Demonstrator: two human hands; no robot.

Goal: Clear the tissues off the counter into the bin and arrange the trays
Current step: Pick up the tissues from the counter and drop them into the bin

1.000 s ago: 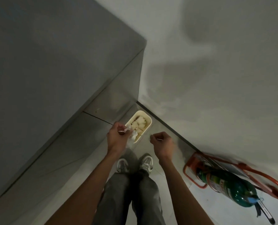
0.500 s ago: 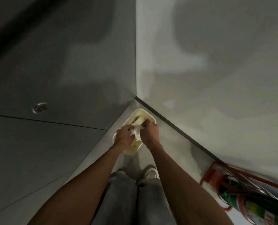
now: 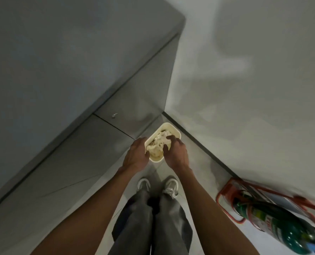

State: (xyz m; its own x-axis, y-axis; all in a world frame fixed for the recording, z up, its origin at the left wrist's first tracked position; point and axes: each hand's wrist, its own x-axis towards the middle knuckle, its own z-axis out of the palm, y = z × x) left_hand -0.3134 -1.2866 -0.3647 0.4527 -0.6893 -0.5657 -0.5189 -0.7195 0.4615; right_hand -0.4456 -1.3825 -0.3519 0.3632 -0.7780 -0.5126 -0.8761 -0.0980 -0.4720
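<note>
A cream rectangular bin [image 3: 173, 129] stands on the floor in the corner between the grey cabinet and the white wall. Crumpled white tissues [image 3: 158, 142] lie heaped inside it. My left hand [image 3: 136, 156] hovers over the bin's left rim, fingers loosely spread, with nothing in it. Above the bin's right side, my right hand [image 3: 175, 153] also has its fingers spread and relaxed, its fingertips just over the tissues. No counter or trays are in view.
A tall grey cabinet [image 3: 64, 74] with a small round lock fills the left. The white wall [image 3: 254, 89] rises on the right. A green fire extinguisher [image 3: 274, 221] in a red stand [image 3: 226, 190] sits at the lower right. My shoes [image 3: 169, 186] stand just behind the bin.
Both hands held a wad of tissue together over the bin half a second ago. Now the fingers have opened and the tissue lies in the bin.
</note>
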